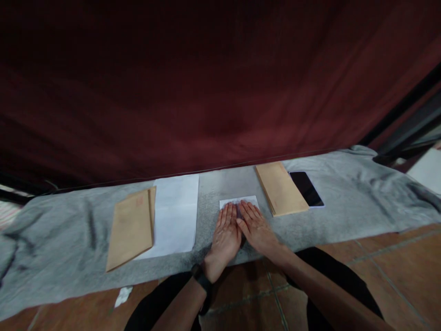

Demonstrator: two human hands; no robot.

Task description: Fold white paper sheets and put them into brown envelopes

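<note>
The left hand (225, 232) and the right hand (257, 225) are laid flat, fingers stretched and nothing gripped, pressed side by side on a small white paper (239, 201) at the centre of the frame, on a grey cloth (361, 193). An envelope stack (280, 188) and a dark phone (306, 188) are seen right of it, and white sheets (177, 211) overlapped by loose envelopes (131, 230) left of it

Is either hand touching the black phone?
No, the left hand and right hand both lie flat on the white paper, apart from the phone.
</note>
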